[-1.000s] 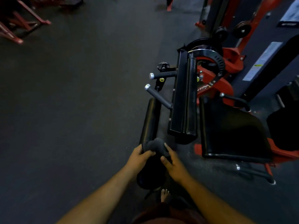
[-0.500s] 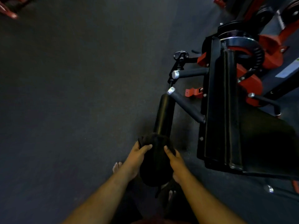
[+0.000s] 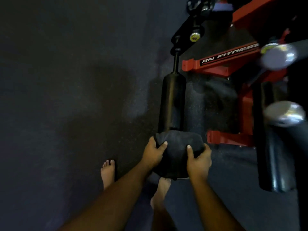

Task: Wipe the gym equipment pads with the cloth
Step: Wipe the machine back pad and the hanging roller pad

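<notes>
Moved nearer: dark crumpled cloth (image 3: 179, 144) now wrapped over black cylindrical roller pad (image 3: 172, 104) near end, gripped by left hand (image 3: 154, 153) and right hand (image 3: 198, 160); wiping probably under way.

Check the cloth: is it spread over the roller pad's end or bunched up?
Spread: the cloth drapes over the near end of the roller pad, both hands gripping its sides.
</notes>
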`<state>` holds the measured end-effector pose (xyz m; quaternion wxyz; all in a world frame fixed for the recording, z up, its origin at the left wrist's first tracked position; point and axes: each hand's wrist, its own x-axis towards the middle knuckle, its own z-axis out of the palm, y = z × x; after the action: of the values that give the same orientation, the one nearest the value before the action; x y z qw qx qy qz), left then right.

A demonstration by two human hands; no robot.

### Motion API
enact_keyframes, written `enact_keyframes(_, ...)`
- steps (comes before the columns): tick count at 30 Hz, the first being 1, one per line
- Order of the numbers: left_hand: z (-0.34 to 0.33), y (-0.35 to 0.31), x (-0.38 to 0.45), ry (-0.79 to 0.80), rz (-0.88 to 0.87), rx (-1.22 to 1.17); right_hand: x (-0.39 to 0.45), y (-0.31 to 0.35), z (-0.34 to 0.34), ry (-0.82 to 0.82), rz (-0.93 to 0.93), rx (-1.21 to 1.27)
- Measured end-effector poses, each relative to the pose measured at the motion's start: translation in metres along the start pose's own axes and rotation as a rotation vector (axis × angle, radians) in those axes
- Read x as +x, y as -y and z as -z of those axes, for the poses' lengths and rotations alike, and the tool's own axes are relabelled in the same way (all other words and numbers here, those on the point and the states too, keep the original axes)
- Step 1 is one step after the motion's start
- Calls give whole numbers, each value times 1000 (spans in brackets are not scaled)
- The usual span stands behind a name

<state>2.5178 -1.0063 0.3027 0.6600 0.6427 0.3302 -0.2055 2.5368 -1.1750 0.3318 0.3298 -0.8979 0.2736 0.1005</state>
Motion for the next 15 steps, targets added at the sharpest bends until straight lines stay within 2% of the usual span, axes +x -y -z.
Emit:
enact_keyframes(2,-1,23,43,-30,6,110,21,-7,-38,51,91,-265)
enact_keyframes(5,8,55,80,10,-5,154,22,-20,-88,261,273,-460)
enact_keyframes(9,25,81,83,113,-18,1,18,-31,-110,165,328,-487)
enact_keyframes(12,32,85,84,116,-80,77,35,-14,-116,133,356,-489)
enact_keyframes(15,26,63,98,81,-98,96,77,27,-133,64,371,-484)
